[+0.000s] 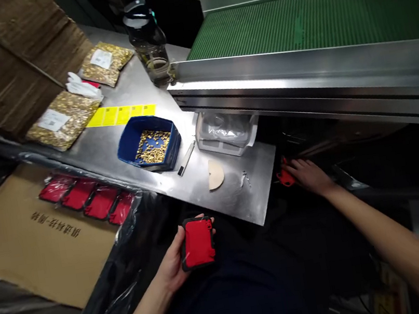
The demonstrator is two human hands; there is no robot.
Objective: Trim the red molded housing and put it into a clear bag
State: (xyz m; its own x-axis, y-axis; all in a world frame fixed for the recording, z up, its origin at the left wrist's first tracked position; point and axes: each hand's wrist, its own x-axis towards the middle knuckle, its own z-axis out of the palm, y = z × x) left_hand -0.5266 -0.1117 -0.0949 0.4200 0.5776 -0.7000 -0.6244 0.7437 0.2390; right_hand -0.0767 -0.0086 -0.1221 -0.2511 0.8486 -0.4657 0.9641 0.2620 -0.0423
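At 6 o'clock, nearest the camera, the left hand (176, 261) grips a flat red case (197, 242), fingers wrapped round its edges. At 3 o'clock the right hand (306, 174) reaches under the conveyor, fingers closed on a small red part (285, 177). Farther off, on the steel table (121, 149), sit a blue bin (128, 140) of small brass pieces, a utility knife (186, 158) and a tan half-disc (214, 174). At 9 o'clock four red cases (87, 199) lie in a row on cardboard (17, 243). At 12 o'clock stands a dark bottle (147, 40); at 1 o'clock runs the green conveyor belt (310, 16).

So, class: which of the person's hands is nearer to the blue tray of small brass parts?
Left. The left hand, holding a red case, is below the blue tray; the right hand lies farther off to its right.
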